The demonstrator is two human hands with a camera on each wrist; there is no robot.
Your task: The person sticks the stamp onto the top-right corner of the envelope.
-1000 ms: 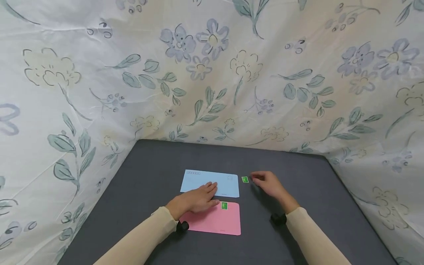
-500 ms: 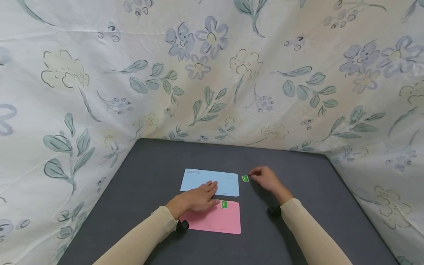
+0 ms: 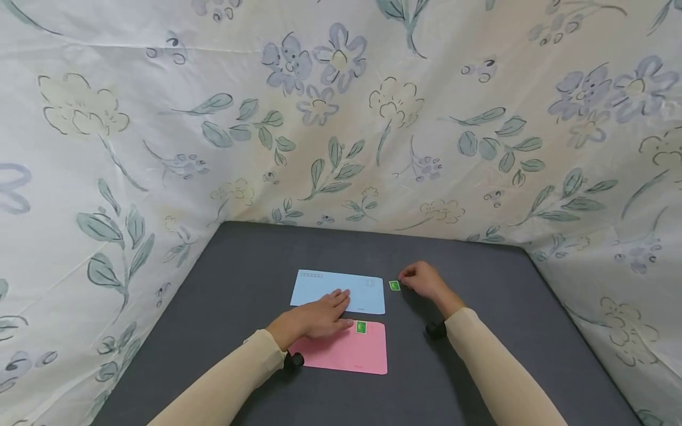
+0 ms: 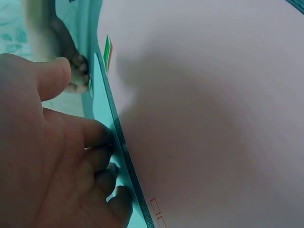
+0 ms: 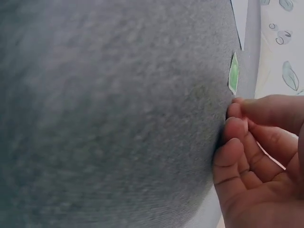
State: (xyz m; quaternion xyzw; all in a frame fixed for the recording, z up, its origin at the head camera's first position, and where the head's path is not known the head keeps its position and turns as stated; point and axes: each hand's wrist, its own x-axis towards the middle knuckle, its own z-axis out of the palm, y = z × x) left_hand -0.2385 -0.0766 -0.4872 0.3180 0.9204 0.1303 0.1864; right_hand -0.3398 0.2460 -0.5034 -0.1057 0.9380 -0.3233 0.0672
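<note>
A light blue envelope [image 3: 314, 286] lies above a pink envelope [image 3: 367, 353] on the dark grey table. My left hand [image 3: 318, 317] rests over both with straight fingers, fingertips on the blue one and thumb by the pink one's top edge. A green stamp [image 3: 360, 327] sits at the top of the pink envelope, right of my thumb. Another green stamp [image 3: 394, 286] with a white border lies just right of the blue envelope. My right hand [image 3: 426, 280] pinches its near corner between thumb and index fingertip, as the right wrist view shows; the other fingers curl beside them.
The dark grey table [image 3: 256, 254] extends around both envelopes. A pale curtain with a flower print [image 3: 341, 118] closes off its back and sides. Each wrist wears a small black camera [image 3: 294, 360].
My right hand has moved slightly left and away from me, its fingertips coming up to the loose stamp's corner. The left hand and both envelopes have stayed put.
</note>
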